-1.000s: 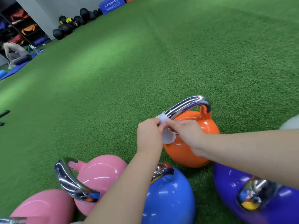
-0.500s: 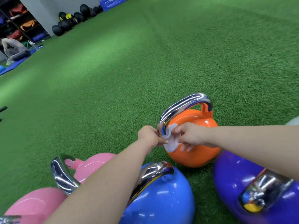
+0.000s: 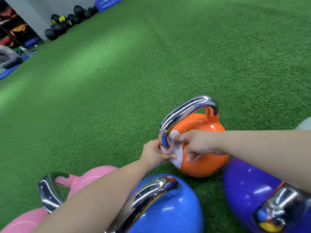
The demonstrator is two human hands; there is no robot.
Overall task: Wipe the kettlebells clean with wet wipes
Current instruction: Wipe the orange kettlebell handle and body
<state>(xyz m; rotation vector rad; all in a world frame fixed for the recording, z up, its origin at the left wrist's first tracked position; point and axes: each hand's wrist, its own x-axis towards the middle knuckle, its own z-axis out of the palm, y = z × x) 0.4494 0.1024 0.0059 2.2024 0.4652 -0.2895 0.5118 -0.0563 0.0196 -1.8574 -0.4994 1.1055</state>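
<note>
An orange kettlebell [image 3: 204,145] with a chrome handle [image 3: 185,111] stands on the green turf. A white wet wipe [image 3: 175,153] is wrapped round the lower left end of that handle, where it meets the orange body. My left hand [image 3: 154,154] pinches the wipe's left side. My right hand [image 3: 196,142] pinches its right side, with some fingers lying on the orange body. Nearer to me stand a blue kettlebell [image 3: 168,211], a purple one [image 3: 259,190] and a pink one [image 3: 94,175].
A second pink kettlebell [image 3: 23,222] shows at the bottom left corner. Green turf [image 3: 151,64] stretches away in front. Black medicine balls [image 3: 67,21] and a blue plyo box [image 3: 107,3] line the far wall. A person [image 3: 6,56] sits at the far left.
Both hands have slid the wipe down the chrome handle's left leg to its base. The view has shifted slightly to the left.
</note>
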